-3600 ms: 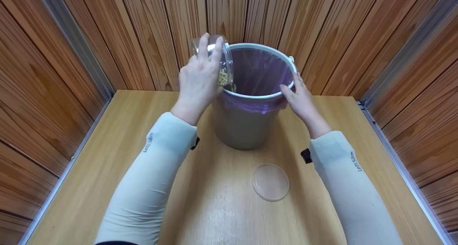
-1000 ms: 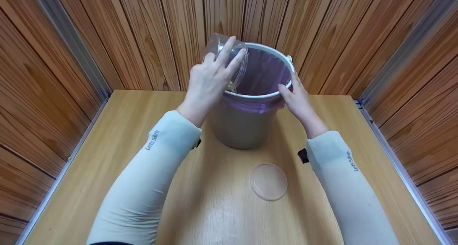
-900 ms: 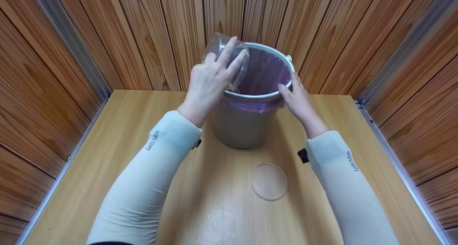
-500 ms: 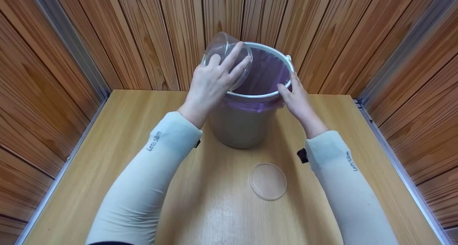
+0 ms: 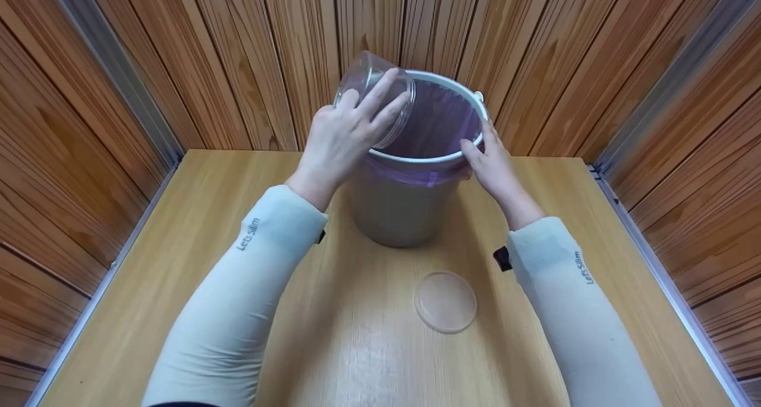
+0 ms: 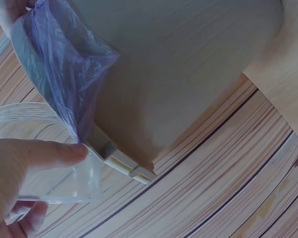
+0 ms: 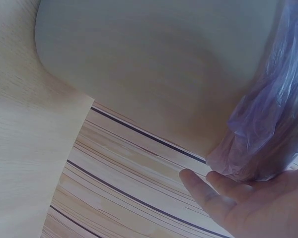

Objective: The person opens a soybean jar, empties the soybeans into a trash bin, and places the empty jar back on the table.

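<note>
Head view: the left hand (image 5: 342,131) grips a clear tub (image 5: 364,68), its fingers spread along the outer wall. The tub is tipped over, its mouth turned toward the inside of a grey bin (image 5: 401,211) above the left part of the pale rim; whether it touches the rim cannot be told. The bin stands upright near the middle of the worktop (image 5: 368,353), close to its back edge, and a purple bag (image 5: 443,113) lines it and folds over the outside. The right hand (image 5: 493,163) holds the right side of the rim, thumb over the top and fingers along the outside. A round clear lid (image 5: 446,302) lies flat on the worktop in front of the bin, nearer the front edge and a little right of centre. Pale sleeves (image 5: 223,294) cover both forearms, and wood-patterned panels (image 5: 303,56) rise behind the back edge.

Left wrist view: the thumb is laid along the tub's side next to the bag, with other fingertips curled below. A pale strip (image 6: 121,166) juts out by the rim.

Right wrist view: the fingers reach under the folded bag at the rim, two fingertips showing past it, slightly bent and apart
</note>
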A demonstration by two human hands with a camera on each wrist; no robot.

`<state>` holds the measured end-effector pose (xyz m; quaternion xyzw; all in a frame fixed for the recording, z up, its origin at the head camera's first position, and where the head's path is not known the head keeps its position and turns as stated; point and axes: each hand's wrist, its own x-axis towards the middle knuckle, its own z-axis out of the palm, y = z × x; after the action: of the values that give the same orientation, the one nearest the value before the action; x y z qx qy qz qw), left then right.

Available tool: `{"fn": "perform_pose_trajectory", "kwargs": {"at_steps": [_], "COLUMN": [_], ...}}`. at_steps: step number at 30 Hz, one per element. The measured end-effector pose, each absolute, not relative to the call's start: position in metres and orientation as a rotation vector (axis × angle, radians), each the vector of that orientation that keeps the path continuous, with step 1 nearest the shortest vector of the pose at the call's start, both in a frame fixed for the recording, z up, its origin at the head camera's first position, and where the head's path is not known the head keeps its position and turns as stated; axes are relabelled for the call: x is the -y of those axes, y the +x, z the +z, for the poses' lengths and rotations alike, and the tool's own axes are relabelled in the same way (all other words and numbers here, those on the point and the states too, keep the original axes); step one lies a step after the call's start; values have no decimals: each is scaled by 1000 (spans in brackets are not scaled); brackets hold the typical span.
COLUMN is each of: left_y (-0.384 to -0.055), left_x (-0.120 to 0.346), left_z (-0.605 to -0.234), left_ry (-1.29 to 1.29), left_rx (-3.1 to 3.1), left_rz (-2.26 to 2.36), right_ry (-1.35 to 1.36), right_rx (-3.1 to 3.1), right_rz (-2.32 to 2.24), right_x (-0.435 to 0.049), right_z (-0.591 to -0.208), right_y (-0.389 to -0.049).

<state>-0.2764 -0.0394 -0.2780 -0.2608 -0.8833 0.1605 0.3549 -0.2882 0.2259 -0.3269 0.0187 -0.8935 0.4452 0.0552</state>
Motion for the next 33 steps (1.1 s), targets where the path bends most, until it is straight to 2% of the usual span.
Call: {"fn": "perform_pose_trajectory", "kwargs": {"at_steps": [7,15,33], "left_y": [-276,-275,-280], "left_x": [41,34,36], "left_z": [-273,-270,-280], "left_ry": [-630,-757,-673], "left_rx": [2224,2303,2112], "left_rz": [380,422,498], "right_ry": [51,47,31], "right_rx": [2709,2714,2729], "right_rz": [1366,1368,1376], "right_x": [-227,-226,-224], "right_z": [-327,-326,-328], "right_y": [-287,-286,-288]}}
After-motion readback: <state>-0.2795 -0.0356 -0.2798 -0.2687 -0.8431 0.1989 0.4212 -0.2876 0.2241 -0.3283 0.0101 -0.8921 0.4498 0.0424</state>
